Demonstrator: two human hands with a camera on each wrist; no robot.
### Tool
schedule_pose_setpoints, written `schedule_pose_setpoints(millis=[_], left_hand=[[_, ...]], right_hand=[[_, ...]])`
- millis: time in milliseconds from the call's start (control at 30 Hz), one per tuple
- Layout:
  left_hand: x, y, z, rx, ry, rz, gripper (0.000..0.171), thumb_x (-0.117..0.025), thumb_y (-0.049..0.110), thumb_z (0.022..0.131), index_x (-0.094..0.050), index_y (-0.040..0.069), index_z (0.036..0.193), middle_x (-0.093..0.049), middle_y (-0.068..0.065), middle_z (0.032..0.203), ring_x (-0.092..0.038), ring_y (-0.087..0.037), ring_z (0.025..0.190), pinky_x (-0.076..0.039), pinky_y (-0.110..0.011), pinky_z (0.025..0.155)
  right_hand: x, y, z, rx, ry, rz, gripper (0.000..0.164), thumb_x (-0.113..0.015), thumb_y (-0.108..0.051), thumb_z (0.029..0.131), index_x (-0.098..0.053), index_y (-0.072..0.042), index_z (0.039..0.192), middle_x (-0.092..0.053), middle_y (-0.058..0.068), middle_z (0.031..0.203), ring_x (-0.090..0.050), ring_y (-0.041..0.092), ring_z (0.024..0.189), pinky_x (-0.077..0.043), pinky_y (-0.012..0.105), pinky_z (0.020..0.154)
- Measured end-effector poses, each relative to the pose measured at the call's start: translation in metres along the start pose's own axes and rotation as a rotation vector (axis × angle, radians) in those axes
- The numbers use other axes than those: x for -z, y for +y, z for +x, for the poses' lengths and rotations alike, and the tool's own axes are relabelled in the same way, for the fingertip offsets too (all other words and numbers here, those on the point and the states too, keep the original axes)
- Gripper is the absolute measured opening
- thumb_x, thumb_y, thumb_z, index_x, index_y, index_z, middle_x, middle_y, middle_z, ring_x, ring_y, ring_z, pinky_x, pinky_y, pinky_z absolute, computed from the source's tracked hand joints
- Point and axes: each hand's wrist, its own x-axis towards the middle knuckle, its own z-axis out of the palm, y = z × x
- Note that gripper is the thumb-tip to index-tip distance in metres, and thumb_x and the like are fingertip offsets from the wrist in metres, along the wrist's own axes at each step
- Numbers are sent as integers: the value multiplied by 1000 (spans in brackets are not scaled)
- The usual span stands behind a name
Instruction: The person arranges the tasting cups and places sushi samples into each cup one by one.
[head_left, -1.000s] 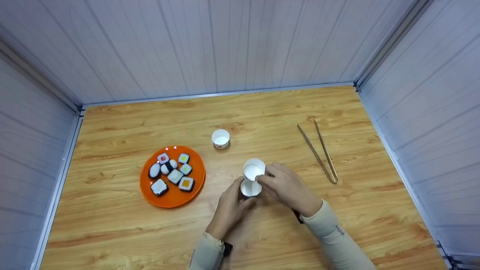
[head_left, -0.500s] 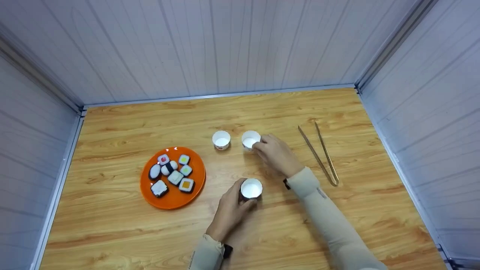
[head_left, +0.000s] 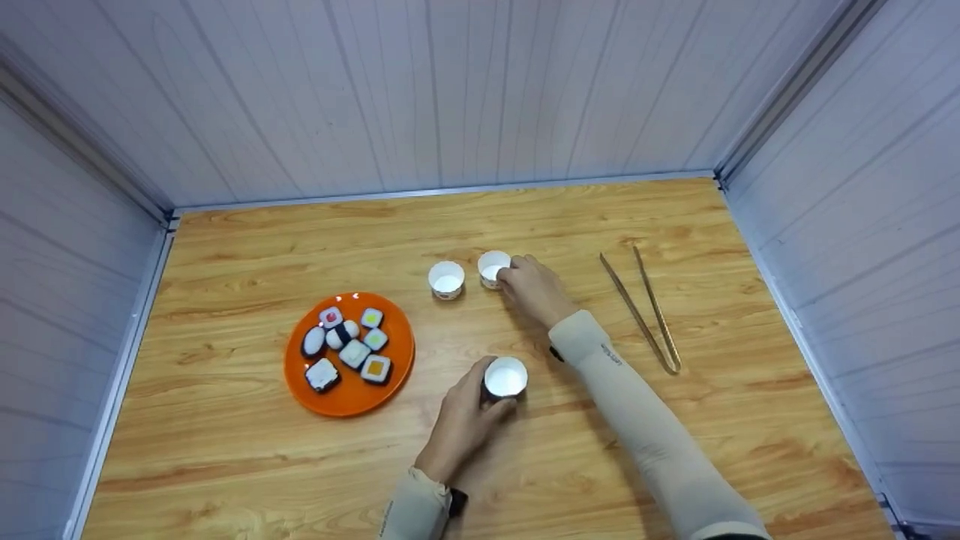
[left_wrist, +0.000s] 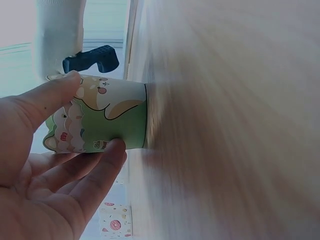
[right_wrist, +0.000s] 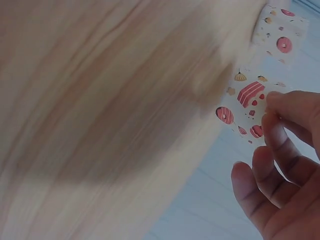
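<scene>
My left hand [head_left: 461, 424] holds a green paper cup [left_wrist: 112, 120] with cartoon animals on it, thumb on one side and fingers on the other. The cup stands upright on the table, its white inside showing in the head view. Farther back, my right hand [head_left: 534, 285] pinches the rim of a white paper cup [right_wrist: 245, 107] printed with cake and doughnuts. Just left of that cup in the head view stands a similar paper cup [head_left: 446, 280], with doughnut print [right_wrist: 284, 44] showing in the right wrist view.
An orange plate [head_left: 349, 403] with several sushi pieces [head_left: 354, 354] sits on the left of the wooden table. Metal tongs [head_left: 673, 364] lie spread at the right. Pale panel walls [head_left: 450, 97] enclose the back and sides.
My right hand has lifted the white cup away from above the green cup and carried it back beside the other white cup. The left hand has stayed around the green cup.
</scene>
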Motion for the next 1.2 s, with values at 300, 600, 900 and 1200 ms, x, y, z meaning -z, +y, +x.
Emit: schedule_pose_setpoints(millis=[300, 600, 900, 1200], left_hand=[[-1, 0, 0, -15, -1, 2, 65, -82, 18, 85, -50, 12, 141, -58, -6, 135, -53, -21, 126, -44, -44, 103], [-3, -1, 0, -63, 25, 17, 65, -82, 16, 85, -50, 8, 140, -60, -9, 133, -55, -23, 124, -46, -45, 100], [-2, 0, 0, -54, 28, 35, 66, -82, 16, 85, -49, 7, 141, -59, -11, 133, -55, -25, 125, -45, -45, 101], [-3, -2, 0, -92, 51, 36, 64, -80, 10, 86, -49, 3, 141, -59, -17, 134, -55, -28, 124, -46, -45, 101]], right_hand=[[-5, 1, -2, 5, 16, -30, 17, -64, -17, 100, -73, -8, 111, -64, 10, 94, -59, 25, 82, -53, 37, 67], [16, -10, -37, 125, 235, 28, 15, -70, -7, 93, -71, -4, 108, -58, 8, 82, -52, 24, 70, -47, 34, 56], [45, -35, -88, 189, 276, 24, 14, -72, -10, 92, -73, -5, 105, -59, 5, 84, -53, 20, 72, -46, 32, 62], [31, -62, -137, 290, 270, 145, 13, -77, -17, 88, -73, -8, 97, -55, 0, 80, -49, 15, 68, -45, 30, 59]])
